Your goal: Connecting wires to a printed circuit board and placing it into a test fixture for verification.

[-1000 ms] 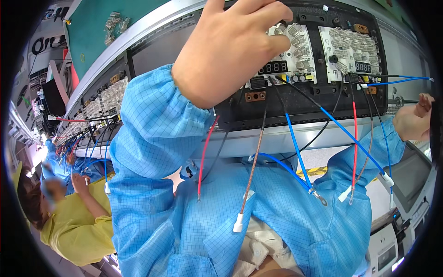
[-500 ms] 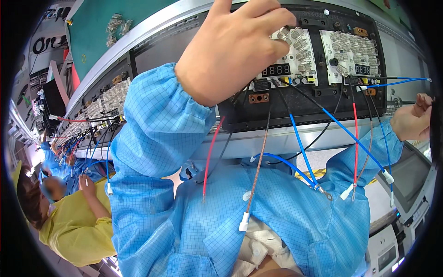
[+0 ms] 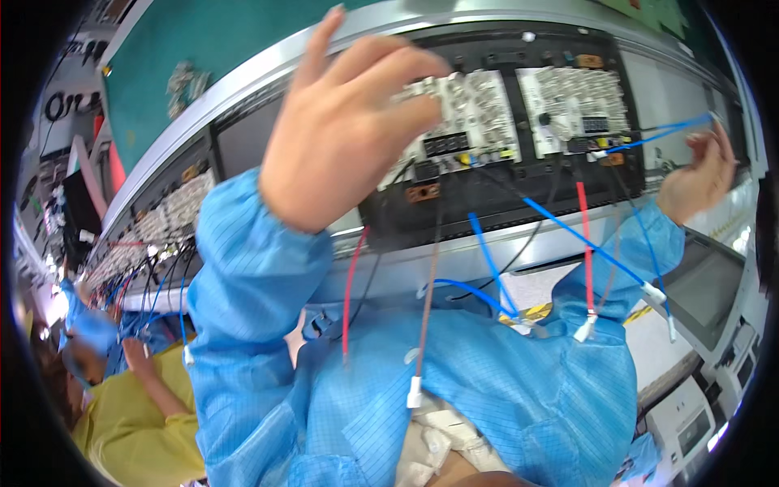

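Note:
My left hand hangs over the left edge of a circuit board with a dark digit display. Its thumb and forefinger are bent and apart, and its little finger points up. Small coil springs stand on the board. I make out nothing held between the fingertips, though the hand is blurred. At the right, my right hand has its fingers raised and apart below the ends of blue wires. Whether it touches them is unclear. Beside it is a second circuit board with springs.
Both boards sit in a black tray on a metal rail. Red, blue, brown and black wires hang over its front edge. Loose springs lie on a green mat. More boards and a person in yellow are at left.
The view has shifted, so the boards appear further left. My left hand has drawn back leftward over the board. My right hand has risen toward the blue wire ends, its fingers unbending.

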{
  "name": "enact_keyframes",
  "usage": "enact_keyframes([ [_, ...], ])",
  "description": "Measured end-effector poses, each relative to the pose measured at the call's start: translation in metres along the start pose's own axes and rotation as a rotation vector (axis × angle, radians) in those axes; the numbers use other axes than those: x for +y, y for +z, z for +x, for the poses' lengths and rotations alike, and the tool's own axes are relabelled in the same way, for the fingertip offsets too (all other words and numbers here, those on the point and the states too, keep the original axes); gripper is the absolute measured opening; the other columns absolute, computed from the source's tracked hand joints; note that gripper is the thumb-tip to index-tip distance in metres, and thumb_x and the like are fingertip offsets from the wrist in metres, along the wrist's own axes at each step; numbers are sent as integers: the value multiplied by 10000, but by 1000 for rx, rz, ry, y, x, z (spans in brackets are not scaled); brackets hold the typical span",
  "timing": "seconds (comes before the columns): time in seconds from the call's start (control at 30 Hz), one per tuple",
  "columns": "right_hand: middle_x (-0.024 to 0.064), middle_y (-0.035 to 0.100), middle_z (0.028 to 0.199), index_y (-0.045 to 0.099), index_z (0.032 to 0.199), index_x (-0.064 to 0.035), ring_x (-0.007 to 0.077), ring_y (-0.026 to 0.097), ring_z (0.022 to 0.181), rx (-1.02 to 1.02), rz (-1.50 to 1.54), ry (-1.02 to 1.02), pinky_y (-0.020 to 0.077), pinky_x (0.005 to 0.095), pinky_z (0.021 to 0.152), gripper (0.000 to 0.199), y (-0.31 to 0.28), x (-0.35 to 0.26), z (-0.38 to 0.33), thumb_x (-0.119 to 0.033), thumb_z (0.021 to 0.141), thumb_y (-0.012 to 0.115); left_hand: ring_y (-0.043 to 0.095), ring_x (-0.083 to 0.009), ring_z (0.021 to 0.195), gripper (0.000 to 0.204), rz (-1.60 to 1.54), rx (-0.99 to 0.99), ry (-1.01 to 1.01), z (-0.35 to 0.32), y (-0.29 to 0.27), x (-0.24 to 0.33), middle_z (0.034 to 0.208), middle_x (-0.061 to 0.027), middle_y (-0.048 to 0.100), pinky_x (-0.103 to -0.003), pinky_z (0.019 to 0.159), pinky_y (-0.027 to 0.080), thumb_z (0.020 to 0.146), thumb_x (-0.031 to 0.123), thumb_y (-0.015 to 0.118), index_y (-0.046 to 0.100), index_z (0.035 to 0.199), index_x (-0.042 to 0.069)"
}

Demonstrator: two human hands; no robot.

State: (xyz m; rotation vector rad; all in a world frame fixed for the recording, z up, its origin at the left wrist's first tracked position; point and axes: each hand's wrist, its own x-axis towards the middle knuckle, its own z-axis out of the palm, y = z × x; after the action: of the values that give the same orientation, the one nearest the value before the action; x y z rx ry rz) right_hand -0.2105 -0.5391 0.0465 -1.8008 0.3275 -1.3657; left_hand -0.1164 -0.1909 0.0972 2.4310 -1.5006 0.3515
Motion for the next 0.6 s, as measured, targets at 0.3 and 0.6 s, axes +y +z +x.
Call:
enact_keyframes([
  [0.3, -50, 371, 590, 560, 1099, 18, 37, 313, 512, -266, -6, 320, 226, 194, 470, 240, -12, 13, 3, -93, 924, 439, 585, -222, 914, 136, -109, 114, -207, -59, -22, -10, 906, -4, 636, -463, 1026, 299, 670, 69, 708, 654, 782, 124],
  [0.6, 14, 553, 761, 583, 1039, 1, 100, 486, 670, -883, -348, 674, 399, 239, 623, 335, -35, 79, -11, -301, 925, 493, 577, -250, 945, 145, -117, 117, -311, -90, -21, -15, 936, -43, 627, -480, 1034, 282, 706, 30, 657, 659, 834, 97],
])
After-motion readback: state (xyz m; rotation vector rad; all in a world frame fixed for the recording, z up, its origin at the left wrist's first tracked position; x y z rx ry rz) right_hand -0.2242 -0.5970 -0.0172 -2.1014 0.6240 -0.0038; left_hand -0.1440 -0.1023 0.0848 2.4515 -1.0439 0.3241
